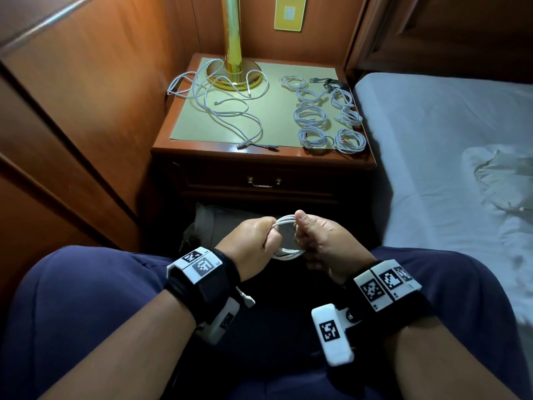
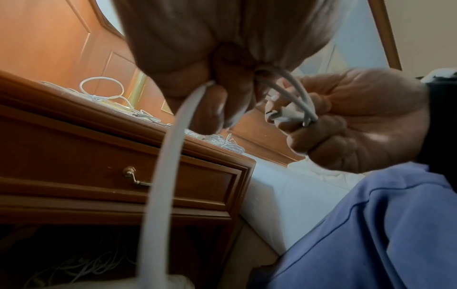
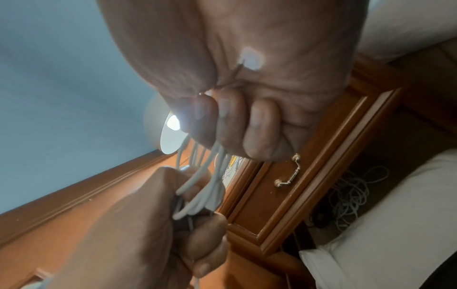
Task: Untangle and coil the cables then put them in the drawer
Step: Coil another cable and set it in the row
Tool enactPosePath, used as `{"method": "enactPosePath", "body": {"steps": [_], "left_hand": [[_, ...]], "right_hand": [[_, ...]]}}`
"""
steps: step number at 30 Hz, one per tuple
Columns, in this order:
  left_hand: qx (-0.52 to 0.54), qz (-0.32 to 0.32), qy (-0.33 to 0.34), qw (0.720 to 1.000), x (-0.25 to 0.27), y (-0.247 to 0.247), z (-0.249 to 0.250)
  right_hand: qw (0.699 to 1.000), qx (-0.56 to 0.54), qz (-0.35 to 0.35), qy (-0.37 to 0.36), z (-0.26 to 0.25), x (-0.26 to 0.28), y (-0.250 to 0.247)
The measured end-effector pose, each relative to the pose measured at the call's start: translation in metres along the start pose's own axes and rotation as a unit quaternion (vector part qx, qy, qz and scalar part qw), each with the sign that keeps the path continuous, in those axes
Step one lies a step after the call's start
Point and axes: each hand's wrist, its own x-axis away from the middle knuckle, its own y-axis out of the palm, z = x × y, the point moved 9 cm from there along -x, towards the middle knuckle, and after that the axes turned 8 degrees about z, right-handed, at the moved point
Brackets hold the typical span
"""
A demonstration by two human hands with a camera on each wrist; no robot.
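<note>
Over my lap both hands hold one small coil of white cable (image 1: 285, 220). My left hand (image 1: 253, 241) grips its left side, fingers curled round the strands (image 3: 197, 195). My right hand (image 1: 314, 241) grips the right side, thumb on top; a white plug (image 2: 284, 115) shows in its fist. A loose white strand (image 2: 168, 176) hangs down from the left hand. On the nightstand (image 1: 202, 148) a tangle of white cables (image 1: 225, 102) lies at the left, and several finished coils (image 1: 314, 116) lie at the right. The drawer (image 1: 264, 183) below is closed.
A brass lamp base (image 1: 233, 73) stands at the back of the nightstand. A bed with a grey sheet (image 1: 447, 140) lies close on the right, a wooden wall panel on the left. More cables (image 3: 351, 195) lie in the open space under the drawer.
</note>
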Motion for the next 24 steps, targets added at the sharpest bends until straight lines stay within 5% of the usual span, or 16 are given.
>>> {"method": "enactPosePath", "body": {"steps": [7,14,18,21,24], "left_hand": [[0.000,0.014,-0.005,1.000,-0.003,-0.009,-0.001],[0.031,0.090,0.034,0.995,-0.019,-0.041,0.013],[0.019,0.168,0.052,0.984,-0.050,-0.069,0.026],[0.015,0.164,0.048,0.985,-0.078,-0.072,0.033],[0.158,0.161,0.009,0.974,-0.106,-0.069,0.023]], "right_hand": [[0.998,0.026,0.001,-0.066,-0.010,0.003,0.005],[0.975,0.102,0.082,-0.180,-0.054,-0.010,-0.002],[0.978,0.049,0.114,-0.168,-0.083,-0.032,-0.008],[0.986,-0.020,0.104,-0.127,-0.099,-0.048,-0.005],[0.989,-0.049,0.106,-0.092,-0.113,-0.068,-0.007]]}}
